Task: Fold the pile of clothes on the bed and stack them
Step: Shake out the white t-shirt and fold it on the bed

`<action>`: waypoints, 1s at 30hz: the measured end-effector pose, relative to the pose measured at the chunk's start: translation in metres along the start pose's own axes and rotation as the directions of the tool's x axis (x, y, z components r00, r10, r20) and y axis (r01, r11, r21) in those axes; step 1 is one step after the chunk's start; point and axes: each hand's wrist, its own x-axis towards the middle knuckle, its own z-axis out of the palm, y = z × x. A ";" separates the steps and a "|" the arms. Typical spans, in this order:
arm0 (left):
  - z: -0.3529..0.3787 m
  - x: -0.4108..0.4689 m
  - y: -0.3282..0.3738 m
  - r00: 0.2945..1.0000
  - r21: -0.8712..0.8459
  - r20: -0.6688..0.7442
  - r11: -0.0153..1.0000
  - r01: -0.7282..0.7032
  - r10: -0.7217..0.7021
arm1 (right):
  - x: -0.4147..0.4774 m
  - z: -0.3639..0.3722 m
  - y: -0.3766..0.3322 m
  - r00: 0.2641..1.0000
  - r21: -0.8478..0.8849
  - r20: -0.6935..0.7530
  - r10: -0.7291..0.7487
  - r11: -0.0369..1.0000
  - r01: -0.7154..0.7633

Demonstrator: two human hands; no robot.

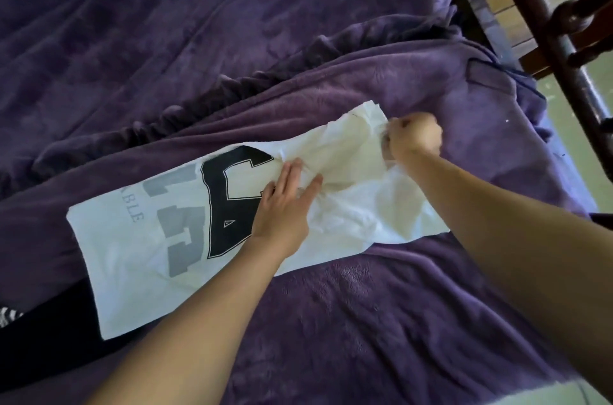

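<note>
A white T-shirt, printed with black and grey block letters, was seen on a purple blanket; a black garment and a dark brown frame were noted.

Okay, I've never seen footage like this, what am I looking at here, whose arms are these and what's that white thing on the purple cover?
No machine here: one camera worn on a person's head looks down at their own bare arms. A white T-shirt with large printed letters lies on a purple blanket. The left hand presses flat on its middle; the right hand grips bunched fabric at its far end. A dark garment lies at lower left.
</note>
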 end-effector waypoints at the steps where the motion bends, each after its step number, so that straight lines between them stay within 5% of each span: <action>1: 0.000 -0.001 0.001 1.000 0.000 -0.009 1.000 0.005 -0.005 | 0.000 -0.007 0.010 0.998 0.011 -0.058 0.036 0.999 -0.035; 3: -0.001 -0.004 0.002 1.000 0.033 -0.021 0.999 -0.001 0.001 | -0.009 -0.016 0.028 0.996 -0.051 -0.081 -0.023 0.999 0.019; 6: 0.002 -0.010 0.004 1.000 0.096 0.005 0.995 -0.023 0.022 | -0.032 -0.018 0.039 0.992 -0.156 0.122 -0.037 0.986 0.056; 8: 0.001 -0.011 0.003 0.999 0.106 0.017 0.994 -0.040 0.038 | -0.044 -0.018 0.040 0.967 0.053 0.250 -0.039 0.998 0.026; 11: -0.007 -0.020 -0.004 0.998 0.054 -0.014 0.996 -0.064 0.065 | -0.056 -0.038 0.030 0.951 0.291 0.235 -0.202 0.948 0.129; 18: -0.029 -0.096 -0.072 0.904 -0.268 -0.168 0.900 0.343 -0.394 | -0.153 -0.058 -0.060 0.733 0.349 0.374 -0.569 0.818 0.457; 26: -0.010 -0.204 -0.162 0.690 -0.437 -0.082 0.648 0.624 -0.719 | -0.238 0.113 -0.111 0.566 0.047 0.724 -0.394 0.847 0.530; 30: -0.001 -0.211 -0.173 0.681 -0.533 -0.105 0.619 0.577 -0.725 | -0.230 0.137 -0.081 0.646 0.020 0.650 -0.400 0.859 0.512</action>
